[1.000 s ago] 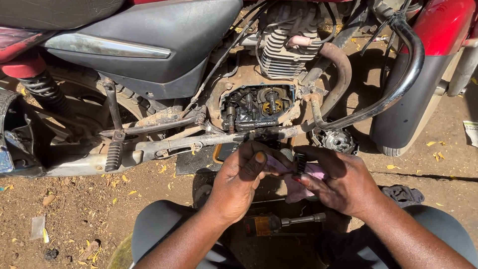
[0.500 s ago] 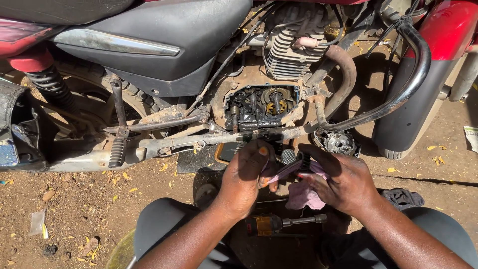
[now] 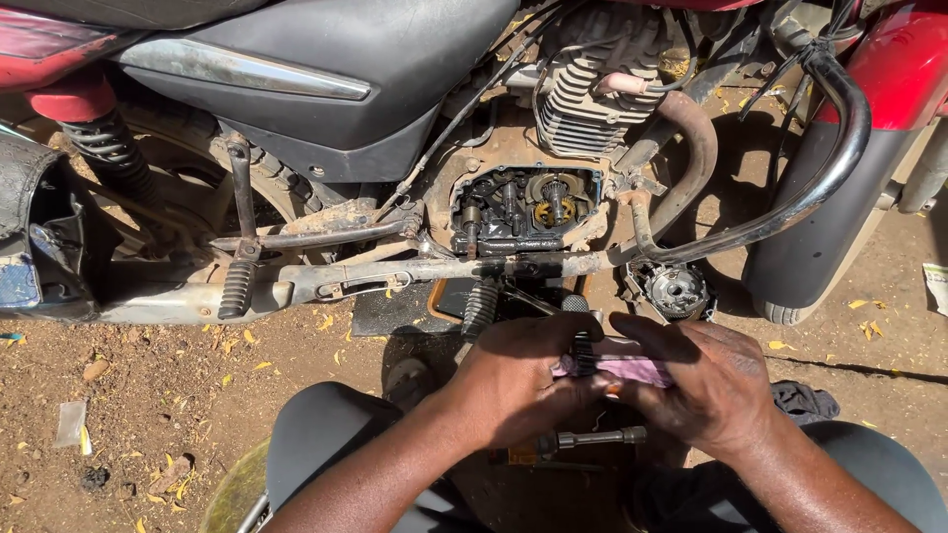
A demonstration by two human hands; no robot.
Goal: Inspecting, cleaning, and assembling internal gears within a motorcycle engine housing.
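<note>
My left hand and my right hand meet in front of me over my knees. Together they hold a pink cloth wrapped around a small dark ribbed metal part that pokes out between my fingers. Just beyond my hands lies a red and black motorcycle on the dirt, with its open engine case showing gears and shafts. Below my hands a socket tool with a metal shaft lies on the ground.
A removed round engine part rests on the ground by the curved crash bar. A footpeg and kick lever stick out toward me. A dark rag lies at the right. Dry leaves litter the dirt.
My hands have drawn closer together and lower, folding the pink cloth more tightly over the small part. The view has shifted slightly so that the motorcycle sits a bit higher.
</note>
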